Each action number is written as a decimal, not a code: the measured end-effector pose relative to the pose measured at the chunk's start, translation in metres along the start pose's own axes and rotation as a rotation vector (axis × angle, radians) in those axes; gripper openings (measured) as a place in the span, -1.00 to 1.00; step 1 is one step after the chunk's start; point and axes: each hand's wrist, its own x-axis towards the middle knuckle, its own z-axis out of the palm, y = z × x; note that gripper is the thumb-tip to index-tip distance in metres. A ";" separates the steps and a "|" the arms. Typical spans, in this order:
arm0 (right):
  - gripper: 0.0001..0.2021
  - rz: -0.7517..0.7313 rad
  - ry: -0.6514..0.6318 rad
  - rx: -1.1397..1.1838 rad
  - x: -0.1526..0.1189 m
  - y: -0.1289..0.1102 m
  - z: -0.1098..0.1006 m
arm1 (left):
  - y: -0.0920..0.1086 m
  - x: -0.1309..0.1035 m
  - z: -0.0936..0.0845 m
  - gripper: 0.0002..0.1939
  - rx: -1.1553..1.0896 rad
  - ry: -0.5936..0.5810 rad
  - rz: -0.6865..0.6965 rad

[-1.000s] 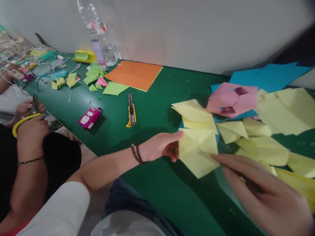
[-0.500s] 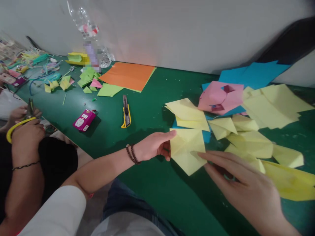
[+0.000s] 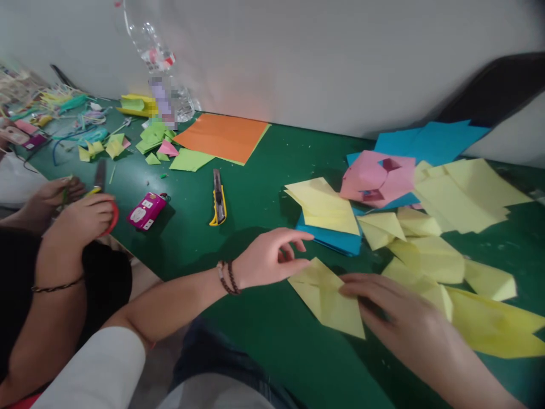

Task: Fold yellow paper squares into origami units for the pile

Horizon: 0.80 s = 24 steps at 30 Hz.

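A creased sheet of pale yellow paper is tilted a little above the green table, one corner towards me. My right hand pinches its right edge between thumb and fingers. My left hand is at the sheet's upper left side, fingers apart and slightly curled; its thumb tip is close to the paper, and I cannot tell whether it touches. Just beyond lie a stack of yellow paper and blue paper. Folded yellow pieces spread out beyond my right hand.
A pink folded paper shape sits behind the stack. To the left lie a yellow utility knife, a magenta box and orange paper. A clear bottle stands by the wall. A co-worker's hand holds scissors.
My left hand has let go of the yellow sheet and opened. In my right hand the sheet has turned and come lower, towards me. At left, the co-worker's scissors have swung to the right.
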 end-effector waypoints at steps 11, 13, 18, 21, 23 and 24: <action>-0.67 -0.188 -0.114 -0.080 -0.008 -0.019 -0.005 | -0.009 0.003 0.004 -0.68 0.697 -0.343 0.580; -0.66 -0.233 -0.140 -0.056 -0.004 -0.021 -0.006 | -0.010 0.004 0.003 -0.71 0.737 -0.400 0.610; -0.72 -0.216 -0.200 -0.021 -0.004 -0.025 -0.006 | -0.008 0.002 -0.001 -0.69 0.696 -0.396 0.626; -0.83 -0.201 -0.203 -0.007 -0.007 -0.030 -0.004 | -0.004 0.001 -0.005 -0.75 0.619 -0.376 0.596; -0.83 -0.194 -0.214 -0.020 -0.007 -0.034 -0.001 | -0.001 0.001 -0.008 -0.78 0.587 -0.417 0.570; -0.82 -0.197 -0.213 -0.039 -0.007 -0.035 0.000 | -0.001 0.002 -0.009 -0.76 0.576 -0.437 0.556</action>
